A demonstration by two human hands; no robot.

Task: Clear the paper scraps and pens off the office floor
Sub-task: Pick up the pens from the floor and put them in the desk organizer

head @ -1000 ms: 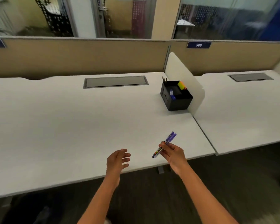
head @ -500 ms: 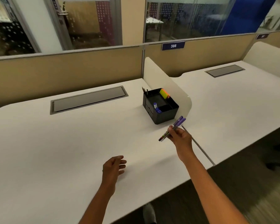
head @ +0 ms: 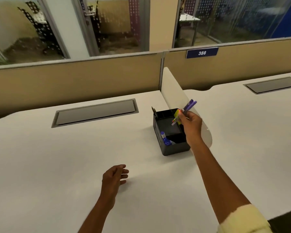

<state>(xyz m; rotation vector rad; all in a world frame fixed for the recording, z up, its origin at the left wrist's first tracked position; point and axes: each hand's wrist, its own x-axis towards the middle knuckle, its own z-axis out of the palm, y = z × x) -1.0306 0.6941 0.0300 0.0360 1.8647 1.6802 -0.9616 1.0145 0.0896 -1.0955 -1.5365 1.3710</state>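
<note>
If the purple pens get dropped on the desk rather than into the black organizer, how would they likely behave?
The purple pens look round and slim, so they would probably roll on the smooth desk. They seem stiff and light: the right hand pinches them easily above the black organizer.

A white desk (head: pixel 57 165) fills most of my view, a grey cable hatch (head: pixel 95 112) set at its middle. Tan partitions (head: pixel 74 79) cross above it, one carrying a blue 386 plate (head: pixel 202 52). Glass walls (head: pixel 116 22) line the top.
</note>
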